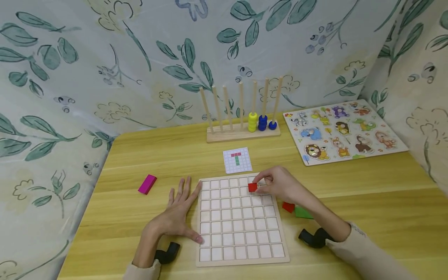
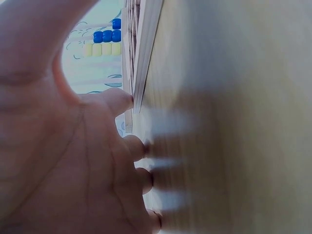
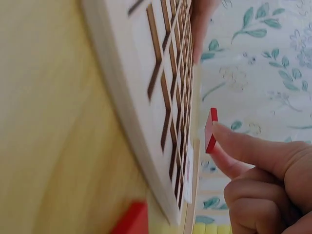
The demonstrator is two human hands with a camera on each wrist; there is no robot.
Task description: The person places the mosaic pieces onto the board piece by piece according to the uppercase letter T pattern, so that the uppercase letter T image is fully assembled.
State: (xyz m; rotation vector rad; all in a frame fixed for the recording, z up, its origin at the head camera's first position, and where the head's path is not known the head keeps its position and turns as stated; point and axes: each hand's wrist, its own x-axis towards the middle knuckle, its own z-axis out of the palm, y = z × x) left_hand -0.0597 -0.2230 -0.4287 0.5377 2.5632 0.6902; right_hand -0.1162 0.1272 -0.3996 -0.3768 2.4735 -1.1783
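Between thumb and forefinger, my right hand (image 1: 282,182) pinches a red square tile (image 1: 252,187) over the upper right cells of a wooden grid board (image 1: 241,225). In the right wrist view the red tile (image 3: 211,130) is tilted on edge above the board. My left hand (image 1: 175,217) lies with fingers spread at the board's left side, its thumb on the lower left edge and forefinger at the upper left corner. Another red tile (image 1: 288,207) and a green piece (image 1: 303,212) lie right of the board, partly under my right forearm.
A pattern card (image 1: 237,160) showing a red and green T lies behind the board. Farther back stand a peg rack (image 1: 243,134) with yellow and blue beads and, at right, an animal puzzle board (image 1: 344,132). A magenta block (image 1: 147,184) lies at left.
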